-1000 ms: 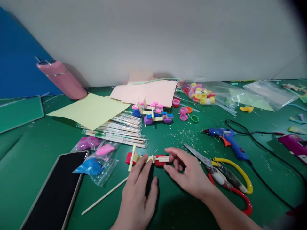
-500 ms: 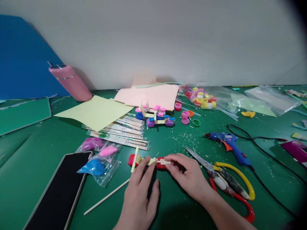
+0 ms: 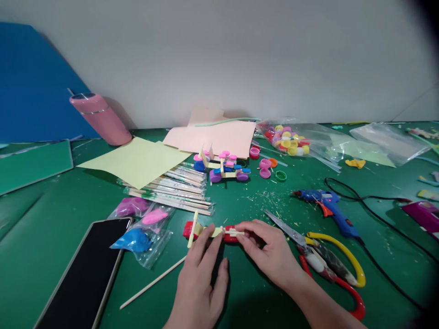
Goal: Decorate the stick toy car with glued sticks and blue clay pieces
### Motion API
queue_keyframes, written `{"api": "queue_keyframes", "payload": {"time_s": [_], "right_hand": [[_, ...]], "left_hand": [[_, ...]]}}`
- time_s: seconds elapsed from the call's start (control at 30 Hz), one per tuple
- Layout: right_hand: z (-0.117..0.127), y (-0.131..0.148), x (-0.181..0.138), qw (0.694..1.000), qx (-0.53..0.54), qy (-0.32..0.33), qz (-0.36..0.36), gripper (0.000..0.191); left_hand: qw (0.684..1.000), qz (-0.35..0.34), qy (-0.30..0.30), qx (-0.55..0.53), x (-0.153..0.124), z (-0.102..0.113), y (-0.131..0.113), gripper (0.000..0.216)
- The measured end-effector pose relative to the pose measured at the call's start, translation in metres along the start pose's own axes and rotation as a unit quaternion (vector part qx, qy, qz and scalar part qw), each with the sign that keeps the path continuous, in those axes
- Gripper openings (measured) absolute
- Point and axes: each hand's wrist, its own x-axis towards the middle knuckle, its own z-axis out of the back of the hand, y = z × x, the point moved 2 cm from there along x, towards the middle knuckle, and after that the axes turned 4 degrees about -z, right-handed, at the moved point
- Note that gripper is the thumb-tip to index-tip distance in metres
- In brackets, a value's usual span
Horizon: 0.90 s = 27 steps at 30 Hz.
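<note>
A small toy vehicle (image 3: 216,231) lies on the green table, with red clay-like ends, a pale yellow strip between them and a short yellow stick across its left end. My left hand (image 3: 202,278) holds it down with the index and middle fingertips on the strip, the thumb apart from it. At its right end, my right hand (image 3: 269,249) pinches short pale sticks (image 3: 235,232) between thumb and fingers, over the red part. The other fingers of that hand are curled under. A long thin wooden stick (image 3: 152,282) lies left of my left hand.
Scissors (image 3: 308,249) and a blue glue gun (image 3: 325,205) with its cord lie right. Left are a phone (image 3: 85,274) and bagged clay (image 3: 137,240). Behind stand finished toy vehicles (image 3: 222,169), wrapped sticks (image 3: 171,187), coloured caps (image 3: 265,172), paper (image 3: 133,160) and a pink tumbler (image 3: 103,119).
Almost nothing differs. Both hands stay in place on the toy vehicle, and the short sticks have at most tilted slightly in my right fingers.
</note>
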Motion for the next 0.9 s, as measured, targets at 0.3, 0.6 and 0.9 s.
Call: {"api": "queue_keyframes", "payload": {"time_s": [0.3, 0.6, 0.9], "right_hand": [[0.0, 0.0014, 0.0011, 1.0, -0.011, -0.008, 0.011, 0.017], [-0.0004, 0.0014, 0.0006, 1.0, -0.01, -0.002, 0.003, 0.017], [-0.0011, -0.0006, 0.0013, 1.0, -0.006, -0.013, 0.013, 0.017]], "left_hand": [[1.0, 0.006, 0.008, -0.004, -0.0013, -0.0005, -0.0002, 0.043], [1.0, -0.004, 0.006, 0.003, -0.0014, -0.0005, -0.0008, 0.041], [1.0, -0.002, 0.005, 0.004, -0.0005, -0.0003, -0.0014, 0.042]]}}
